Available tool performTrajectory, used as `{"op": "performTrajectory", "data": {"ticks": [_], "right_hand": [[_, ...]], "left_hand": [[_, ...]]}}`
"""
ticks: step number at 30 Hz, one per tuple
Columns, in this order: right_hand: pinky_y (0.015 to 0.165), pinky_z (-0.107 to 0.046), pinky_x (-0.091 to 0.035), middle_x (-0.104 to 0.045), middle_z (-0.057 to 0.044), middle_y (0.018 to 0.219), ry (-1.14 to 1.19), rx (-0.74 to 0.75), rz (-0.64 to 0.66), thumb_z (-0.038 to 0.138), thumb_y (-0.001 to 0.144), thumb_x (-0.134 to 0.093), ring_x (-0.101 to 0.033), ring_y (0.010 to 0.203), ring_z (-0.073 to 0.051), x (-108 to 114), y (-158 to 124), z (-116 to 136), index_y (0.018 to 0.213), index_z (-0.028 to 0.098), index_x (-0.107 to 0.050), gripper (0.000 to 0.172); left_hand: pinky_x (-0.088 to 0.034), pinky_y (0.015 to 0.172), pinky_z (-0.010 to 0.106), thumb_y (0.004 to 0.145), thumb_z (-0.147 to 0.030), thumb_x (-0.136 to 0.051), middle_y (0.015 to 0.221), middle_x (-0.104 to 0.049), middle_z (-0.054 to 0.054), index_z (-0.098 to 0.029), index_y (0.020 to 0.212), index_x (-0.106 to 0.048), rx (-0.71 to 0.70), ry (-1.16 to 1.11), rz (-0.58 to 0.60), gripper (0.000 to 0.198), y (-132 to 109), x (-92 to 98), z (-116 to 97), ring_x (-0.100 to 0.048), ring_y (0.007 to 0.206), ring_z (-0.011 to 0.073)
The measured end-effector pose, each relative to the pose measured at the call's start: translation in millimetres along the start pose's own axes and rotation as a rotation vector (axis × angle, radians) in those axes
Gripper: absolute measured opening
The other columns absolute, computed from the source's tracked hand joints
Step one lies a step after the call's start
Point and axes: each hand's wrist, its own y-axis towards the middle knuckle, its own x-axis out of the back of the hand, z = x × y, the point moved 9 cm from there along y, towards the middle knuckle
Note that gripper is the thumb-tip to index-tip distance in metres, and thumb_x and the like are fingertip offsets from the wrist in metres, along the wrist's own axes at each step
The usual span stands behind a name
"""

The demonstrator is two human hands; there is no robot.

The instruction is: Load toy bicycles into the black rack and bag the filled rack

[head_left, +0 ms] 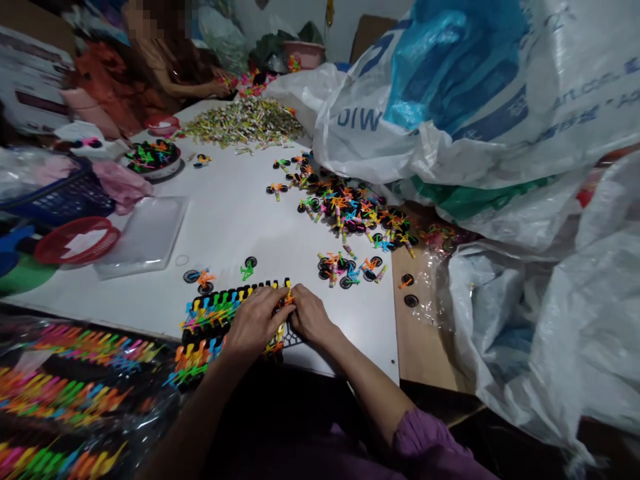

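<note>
At the near edge of the white table, my left hand [254,320] and my right hand [313,315] meet with fingers pinched. Between their fingertips is a small toy bicycle [289,300] in orange and yellow, mostly covered by the fingers. It sits at the right end of a packed row of colourful toy bicycles [213,312] with black wheels. A black openwork tray [293,337] shows under my hands. Just beyond them lie a loose green toy bicycle [249,268] and an orange one [200,279].
Toy bicycles with candy tubes form a pile [345,207] at right; wrapped candies [240,123] are heaped behind. Large white sacks [500,160] crowd the right side. Bagged bicycle rows [65,393] lie lower left, near a red basket [77,240]. Another person [175,73] works at the far end.
</note>
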Motion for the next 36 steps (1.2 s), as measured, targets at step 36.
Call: {"op": "performTrajectory", "data": {"ticks": [36], "right_hand": [[0.068,-0.031,-0.042,-0.061,-0.016,0.095,-0.415,-0.492,-0.011,0.033,0.089,-0.045,-0.06,0.086,-0.024,98,8,-91,0.098,0.011,-0.059,0.027]], "left_hand": [[-0.047,0.079,0.033,0.091,-0.027,-0.04,0.088,-0.064,0.005,-0.017,0.093,-0.06,-0.015,0.048,-0.001,0.023,-4,-5.6,-3,-0.058,0.084,0.0183]]}}
